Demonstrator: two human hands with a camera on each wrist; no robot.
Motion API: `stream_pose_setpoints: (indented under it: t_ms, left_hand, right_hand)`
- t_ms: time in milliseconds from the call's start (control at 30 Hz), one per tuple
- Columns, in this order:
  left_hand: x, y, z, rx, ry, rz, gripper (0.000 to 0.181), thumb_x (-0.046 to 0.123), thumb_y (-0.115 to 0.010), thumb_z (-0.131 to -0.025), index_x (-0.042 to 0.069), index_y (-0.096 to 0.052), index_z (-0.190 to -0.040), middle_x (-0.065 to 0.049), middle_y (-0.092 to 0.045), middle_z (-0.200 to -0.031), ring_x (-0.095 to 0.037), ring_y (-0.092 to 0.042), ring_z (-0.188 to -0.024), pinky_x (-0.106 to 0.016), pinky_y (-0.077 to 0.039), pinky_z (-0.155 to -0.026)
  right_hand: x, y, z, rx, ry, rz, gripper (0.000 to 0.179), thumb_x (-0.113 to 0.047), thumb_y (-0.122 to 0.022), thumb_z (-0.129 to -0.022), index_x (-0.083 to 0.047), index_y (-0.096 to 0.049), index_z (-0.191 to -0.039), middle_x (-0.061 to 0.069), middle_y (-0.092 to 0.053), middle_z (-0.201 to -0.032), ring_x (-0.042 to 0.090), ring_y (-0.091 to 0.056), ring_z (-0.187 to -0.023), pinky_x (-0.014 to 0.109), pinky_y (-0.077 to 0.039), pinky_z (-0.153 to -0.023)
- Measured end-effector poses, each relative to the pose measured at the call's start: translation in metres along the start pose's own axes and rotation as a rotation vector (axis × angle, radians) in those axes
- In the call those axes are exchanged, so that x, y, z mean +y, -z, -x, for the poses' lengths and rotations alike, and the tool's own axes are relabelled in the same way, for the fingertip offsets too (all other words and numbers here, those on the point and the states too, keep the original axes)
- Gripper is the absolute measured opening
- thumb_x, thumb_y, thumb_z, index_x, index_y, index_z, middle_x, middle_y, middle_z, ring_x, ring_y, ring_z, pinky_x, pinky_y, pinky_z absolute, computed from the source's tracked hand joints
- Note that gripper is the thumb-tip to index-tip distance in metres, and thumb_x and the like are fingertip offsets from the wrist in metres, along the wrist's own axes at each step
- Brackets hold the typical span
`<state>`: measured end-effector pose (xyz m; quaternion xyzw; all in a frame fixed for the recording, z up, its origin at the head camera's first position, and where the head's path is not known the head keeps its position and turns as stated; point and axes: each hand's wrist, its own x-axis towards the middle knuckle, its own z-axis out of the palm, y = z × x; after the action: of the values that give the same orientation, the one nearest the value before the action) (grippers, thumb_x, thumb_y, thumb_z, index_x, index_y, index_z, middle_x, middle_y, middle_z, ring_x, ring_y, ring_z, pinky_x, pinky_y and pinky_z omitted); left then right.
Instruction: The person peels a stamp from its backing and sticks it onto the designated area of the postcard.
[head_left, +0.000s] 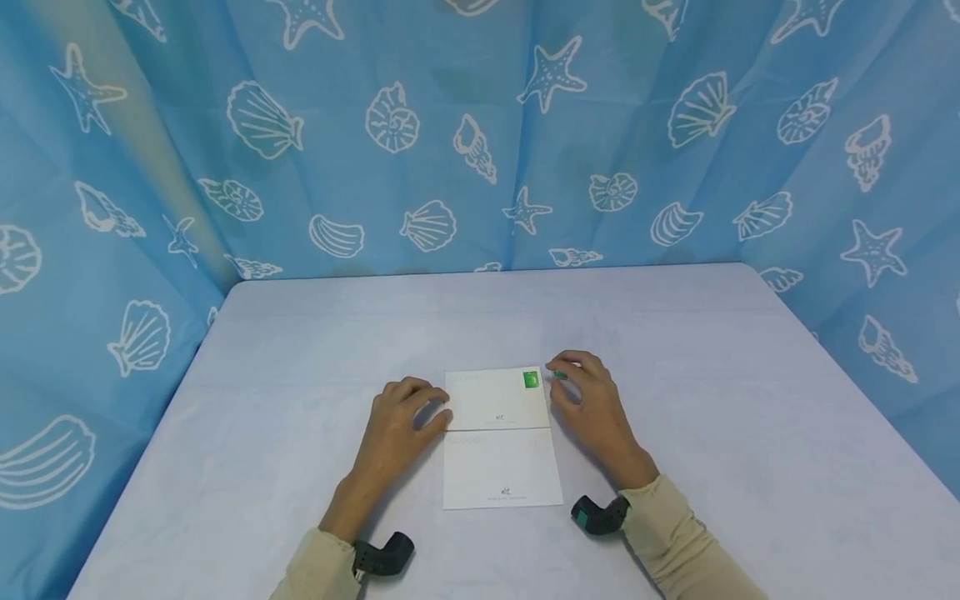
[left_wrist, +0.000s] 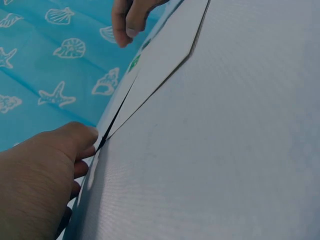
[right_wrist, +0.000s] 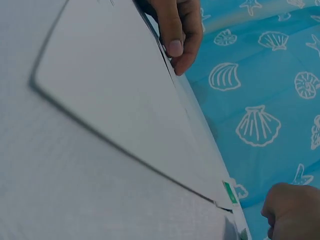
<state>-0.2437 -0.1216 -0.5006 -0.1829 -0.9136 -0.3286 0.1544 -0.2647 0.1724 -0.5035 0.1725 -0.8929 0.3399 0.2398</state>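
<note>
Two white envelopes lie one above the other in the head view. The upper envelope [head_left: 487, 400] has a green stamp [head_left: 531, 380] at its top right corner. Below it, the lower envelope [head_left: 502, 471] bears a small printed emblem and no stamp. My left hand [head_left: 401, 417] has its thumb and forefinger at the upper envelope's left edge, fingers bent loosely. Just right of the stamped corner, my right hand [head_left: 592, 408] hovers with thumb and forefinger apart. Another small green piece [head_left: 560, 375], like a stamp, shows between these fingertips, partly hidden; in the right wrist view it lies low by the table.
A white cloth covers the table [head_left: 315, 333]. Behind it and at both sides hangs a blue curtain [head_left: 450, 83] with white shells and starfish. Each wrist wears a black camera mount, the left mount [head_left: 384, 554] and the right mount [head_left: 600, 515].
</note>
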Motion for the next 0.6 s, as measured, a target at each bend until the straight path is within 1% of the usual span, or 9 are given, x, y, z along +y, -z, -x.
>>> stream_pose_setpoints:
  t_ms: [100, 267, 433, 600]
  left_hand:
    - [0.000, -0.001, 0.000, 0.006, -0.004, 0.001, 0.017, 0.022, -0.077, -0.090, 0.017, -0.075, -0.106, 0.000, -0.063, -0.108, -0.025, -0.054, -0.106, -0.045, -0.041, -0.094]
    - [-0.002, -0.001, 0.001, 0.014, -0.010, -0.001, 0.017, 0.022, -0.078, -0.090, 0.017, -0.075, -0.106, 0.001, -0.063, -0.108, -0.025, -0.055, -0.107, -0.044, -0.041, -0.093]
    - [-0.003, -0.001, 0.002, 0.027, -0.017, -0.002, 0.019, 0.021, -0.078, -0.089, 0.017, -0.075, -0.107, 0.002, -0.064, -0.107, -0.024, -0.055, -0.106, -0.045, -0.042, -0.093]
    - [-0.003, -0.001, 0.002, 0.023, -0.039, 0.042, 0.022, 0.021, -0.078, -0.089, 0.016, -0.074, -0.110, 0.001, -0.063, -0.109, -0.024, -0.055, -0.106, -0.046, -0.041, -0.093]
  right_hand:
    - [0.004, 0.000, 0.000, 0.014, -0.043, 0.040, 0.022, -0.003, -0.069, -0.089, -0.002, -0.072, -0.110, 0.011, -0.058, -0.120, 0.031, -0.053, -0.116, 0.051, -0.040, -0.098]
    - [0.006, -0.001, -0.001, -0.006, -0.096, 0.059, 0.023, -0.005, -0.071, -0.087, -0.002, -0.072, -0.110, 0.011, -0.057, -0.120, 0.031, -0.051, -0.117, 0.052, -0.035, -0.101]
    - [0.010, -0.001, -0.002, -0.011, -0.097, 0.068, 0.024, -0.002, -0.073, -0.085, -0.001, -0.072, -0.109, 0.013, -0.057, -0.119, 0.033, -0.051, -0.116, 0.051, -0.034, -0.100]
    - [0.014, -0.001, -0.004, -0.018, -0.103, 0.104, 0.024, -0.003, -0.075, -0.084, -0.001, -0.072, -0.108, 0.013, -0.057, -0.118, 0.033, -0.051, -0.117, 0.050, -0.034, -0.100]
